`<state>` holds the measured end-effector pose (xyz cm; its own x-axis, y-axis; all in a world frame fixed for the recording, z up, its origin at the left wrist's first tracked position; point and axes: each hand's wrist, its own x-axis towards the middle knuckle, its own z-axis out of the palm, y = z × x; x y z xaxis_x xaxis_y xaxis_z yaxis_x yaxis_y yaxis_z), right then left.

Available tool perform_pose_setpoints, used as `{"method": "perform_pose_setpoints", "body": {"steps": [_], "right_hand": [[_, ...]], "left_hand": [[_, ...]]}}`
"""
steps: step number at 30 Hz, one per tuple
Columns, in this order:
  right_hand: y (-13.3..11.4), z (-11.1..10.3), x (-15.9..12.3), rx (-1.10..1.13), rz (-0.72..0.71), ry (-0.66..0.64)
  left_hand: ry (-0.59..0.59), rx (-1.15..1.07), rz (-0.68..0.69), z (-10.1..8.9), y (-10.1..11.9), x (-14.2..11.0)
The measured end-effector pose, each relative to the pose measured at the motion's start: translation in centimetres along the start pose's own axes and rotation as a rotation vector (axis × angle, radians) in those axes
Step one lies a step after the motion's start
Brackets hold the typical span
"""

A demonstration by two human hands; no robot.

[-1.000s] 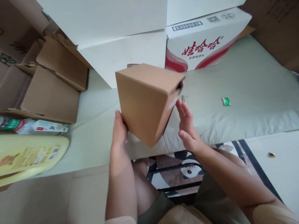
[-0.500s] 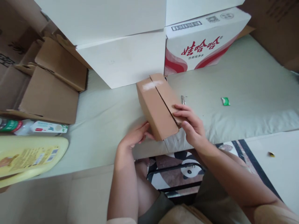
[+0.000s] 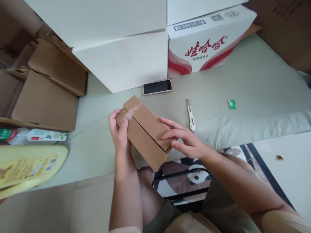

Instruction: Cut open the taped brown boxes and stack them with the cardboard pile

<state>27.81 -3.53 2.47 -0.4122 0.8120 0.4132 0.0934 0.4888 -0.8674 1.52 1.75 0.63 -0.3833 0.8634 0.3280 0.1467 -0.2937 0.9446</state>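
A small brown cardboard box (image 3: 143, 132) is tilted between my hands, its lengthwise flap seam facing up and a pale tape mark near the far end. My left hand (image 3: 119, 129) grips the far left end, thumb on top and fingers round the side. At the near right end my right hand (image 3: 183, 137) has its fingers on the flap and the thumb by the edge. To the right of the box lies a white utility knife (image 3: 190, 115), its blade end pointing away from me. Beyond the box a phone (image 3: 157, 87) with a dark screen rests against a white carton.
White cartons (image 3: 126, 61) and a red-and-white water carton (image 3: 204, 48) line the back. Brown cardboard boxes (image 3: 46, 100), a yellow jug (image 3: 34, 165) and a bottle (image 3: 18, 136) stand or lie at left. A green packet (image 3: 232, 104) lies on the right.
The box has turned and come nearer to me and left, uncovering the phone and the knife. My left hand has shifted from its near side to its far left end.
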Motion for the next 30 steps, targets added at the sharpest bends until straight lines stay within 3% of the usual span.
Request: {"method": "perform_pose_setpoints", "body": {"steps": [2,5,7,10,12,14,20,26,30], "right_hand": [[0.8,-0.9,-0.1,-0.125,0.131,0.120],[2.4,-2.9,-0.1,-0.564,0.501,0.349],[3.3,-4.1,-0.2,-0.829,0.709,0.300],[3.9,-5.1,-0.3,-0.948,0.858,0.092],[3.9,-5.1,-0.3,-0.890,0.850,0.052],[3.8,-4.9,-0.1,-0.739,0.793,0.092],[2.1,-3.7,1.3,-0.042,0.675,0.374],[-3.2,-4.9,0.8,0.516,0.273,0.497],[-4.5,-5.4,0.2,0.627,0.194,0.546]], "left_hand": [[-0.003,0.004,-0.024,-0.2,0.1,-0.1],[-0.015,-0.004,-0.026,-0.3,0.0,-0.3],[-0.019,-0.028,-0.034,-0.2,0.1,-0.4],[-0.042,-0.057,-0.064,0.3,0.3,-0.6],[-0.054,-0.069,-0.083,0.6,0.5,-0.7],[-0.061,-0.078,-0.086,1.1,0.6,-1.0],[-0.138,-0.105,-0.096,2.6,0.9,-2.2],[-0.125,-0.063,-0.055,3.9,1.5,-3.1],[-0.129,0.014,-0.018,4.4,1.4,-3.5]]}}
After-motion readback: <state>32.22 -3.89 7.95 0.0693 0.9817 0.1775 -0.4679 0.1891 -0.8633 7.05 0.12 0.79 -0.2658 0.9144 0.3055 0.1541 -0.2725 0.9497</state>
